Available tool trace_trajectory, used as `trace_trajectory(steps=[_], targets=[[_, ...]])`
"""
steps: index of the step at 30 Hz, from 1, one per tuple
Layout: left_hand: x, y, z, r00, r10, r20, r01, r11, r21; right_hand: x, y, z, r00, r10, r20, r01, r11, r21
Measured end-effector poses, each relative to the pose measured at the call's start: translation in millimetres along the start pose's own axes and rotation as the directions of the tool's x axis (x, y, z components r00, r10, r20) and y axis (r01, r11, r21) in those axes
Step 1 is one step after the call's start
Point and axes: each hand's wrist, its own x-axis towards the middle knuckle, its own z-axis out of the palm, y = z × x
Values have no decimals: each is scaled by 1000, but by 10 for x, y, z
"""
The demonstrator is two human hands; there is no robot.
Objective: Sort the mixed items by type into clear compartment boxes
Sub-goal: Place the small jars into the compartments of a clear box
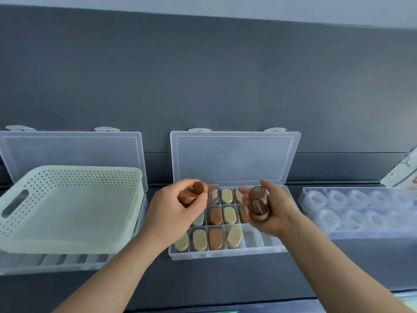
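Observation:
A clear compartment box (225,253) lies open in the middle of the dark table, its lid standing against the wall. Several of its cells hold oval capped items, some beige (199,239), some brown (216,216). My left hand (173,211) hovers over the box's left side and grips a brown oval cap (193,195). My right hand (268,213) is over the right side of the box and holds a smoky transparent little jar (259,205) in its curled fingers.
A pale perforated basket (67,208) sits on another open compartment box (45,265) at the left. At the right lies a closed clear box (361,213) with round clear items inside. A dark wall rises right behind the boxes.

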Motion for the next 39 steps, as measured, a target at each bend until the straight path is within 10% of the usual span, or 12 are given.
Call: trace_trajectory(steps=[4, 13, 20, 32, 39], targets=[[-100, 43, 538, 979, -139, 147, 137, 990, 19, 6, -119, -495, 1000, -11, -19, 13, 996, 87], [-7, 224, 1187, 935, -214, 284, 47, 867, 497, -78, -190, -885, 968, -248, 26, 245, 927, -285], [8, 264, 1330, 933, -222, 284, -20, 756, 655, -161, -137, -1010, 845, -522, 115, 387, 448, -806], [-122, 150, 898, 874, -219, 433, -137, 746, 652, 39, 53, -1173, 832, -393, 393, 347, -184, -920], [-129, 123, 907, 902, -213, 375, -90, 757, 647, 110, 101, -1139, 818, -394, 419, 307, -316, -898]])
